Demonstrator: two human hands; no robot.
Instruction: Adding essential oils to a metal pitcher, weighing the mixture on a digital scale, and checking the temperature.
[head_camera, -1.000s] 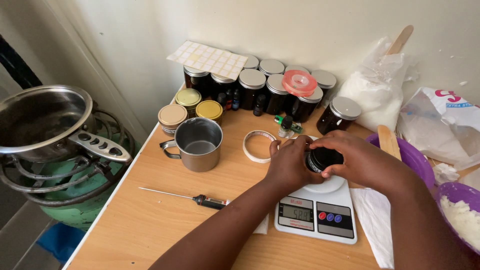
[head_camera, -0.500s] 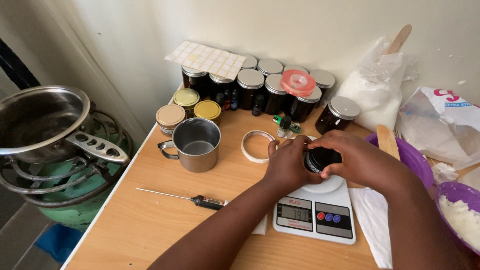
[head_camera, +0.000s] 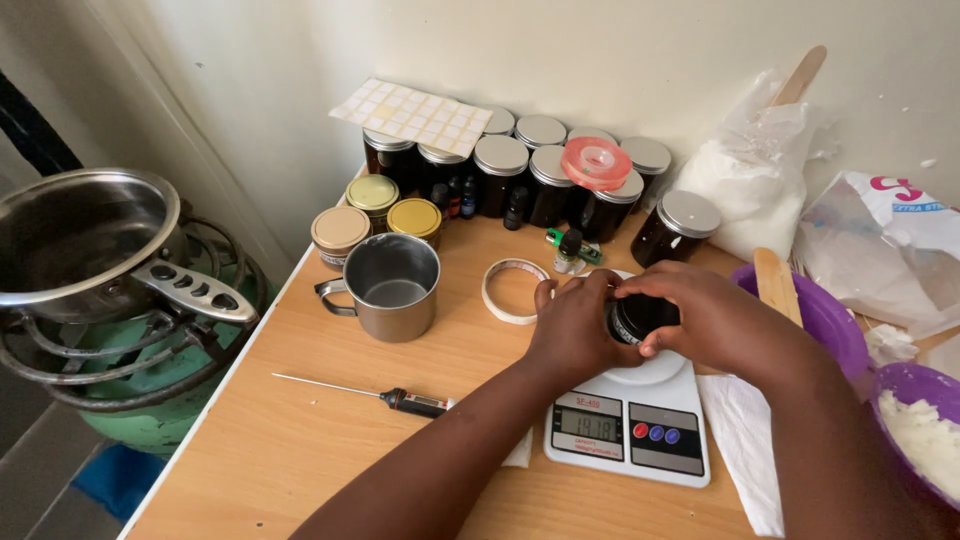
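Both of my hands wrap around a small dark jar that stands on the round plate of a white digital kitchen scale. My left hand grips the jar from its left side. My right hand covers its right side and top edge. The scale's display is lit. Most of the jar is hidden by my fingers.
A metal mug, a roll of tape and a probe thermometer lie on the wooden table. Several dark lidded jars line the wall. Purple bowls, a white bag and a pot on a gas burner flank the table.
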